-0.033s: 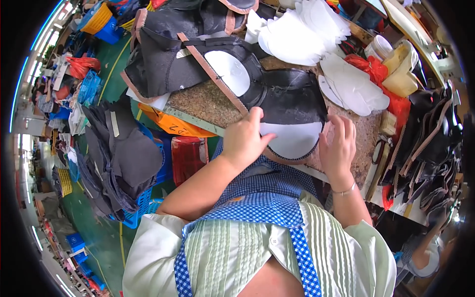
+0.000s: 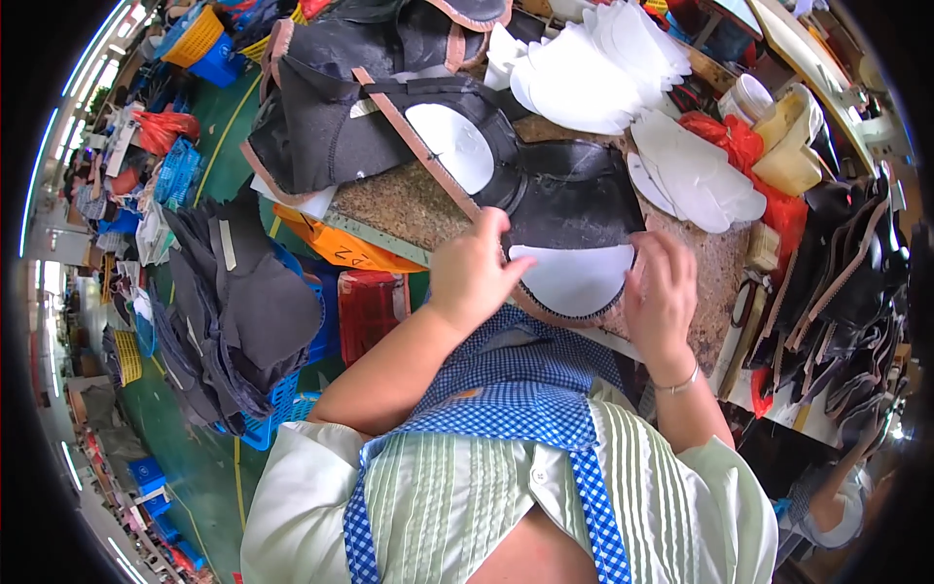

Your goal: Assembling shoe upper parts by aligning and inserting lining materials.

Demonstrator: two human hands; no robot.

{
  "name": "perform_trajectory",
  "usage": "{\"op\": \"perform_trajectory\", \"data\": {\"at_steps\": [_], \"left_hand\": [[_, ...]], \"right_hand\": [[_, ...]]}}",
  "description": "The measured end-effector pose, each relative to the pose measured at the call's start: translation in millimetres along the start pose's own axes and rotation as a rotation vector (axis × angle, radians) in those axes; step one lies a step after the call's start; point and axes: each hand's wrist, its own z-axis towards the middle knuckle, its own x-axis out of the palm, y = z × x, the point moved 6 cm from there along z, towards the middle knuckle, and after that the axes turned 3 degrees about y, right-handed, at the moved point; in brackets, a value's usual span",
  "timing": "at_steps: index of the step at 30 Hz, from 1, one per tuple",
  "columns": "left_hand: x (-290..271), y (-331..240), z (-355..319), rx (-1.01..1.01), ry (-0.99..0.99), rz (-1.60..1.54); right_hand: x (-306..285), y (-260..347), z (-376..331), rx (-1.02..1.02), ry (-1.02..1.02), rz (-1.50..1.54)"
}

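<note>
A black shoe upper point(image 2: 574, 209) lies at the table's front edge, with a smooth white stiffener piece point(image 2: 572, 277) set in its rounded near end. My left hand point(image 2: 469, 268) holds its left side, thumb stretched over the corner of the white piece and the other fingers along the edge. With bent fingers, my right hand point(image 2: 664, 292) grips the right edge; its fingertips are partly hidden. Just beyond to the left, another dark upper point(image 2: 326, 131) with a pinkish-brown edge band shows a white oval piece point(image 2: 452, 146) inside it.
Stacked white stiffener pieces point(image 2: 593, 73) and thinner translucent ones point(image 2: 691, 175) lie on the speckled table point(image 2: 389, 204). Black uppers point(image 2: 837, 263) hang at the right. Dark pieces point(image 2: 243, 302) fill a blue basket point(image 2: 277, 399) at the left. A red bag point(image 2: 725, 136) lies far right.
My right fingers have shifted slightly left onto the upper's edge. My left hand has moved a little to the left, its thumb still on the white piece.
</note>
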Motion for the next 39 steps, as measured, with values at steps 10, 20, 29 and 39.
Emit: {"op": "perform_trajectory", "data": {"at_steps": [10,20,29,39], "left_hand": [[-21.0,105.1,70.3,-0.467,-0.261,-0.578],[-115.3,-171.7,9.4,0.964,-0.310,0.377],[-150.8,-132.5,60.5,0.509,-0.124,-0.404],[-107.3,-140.7,61.1,0.695,0.032,-0.285]], "right_hand": [[29.2,15.6,-12.9,-0.082,0.268,0.423],[-66.6,38.6,81.1,0.011,-0.108,1.640],[-46.4,34.8,69.9,0.387,-0.086,1.963],[-135.0,53.4,106.5,-0.449,-0.185,0.098]]}}
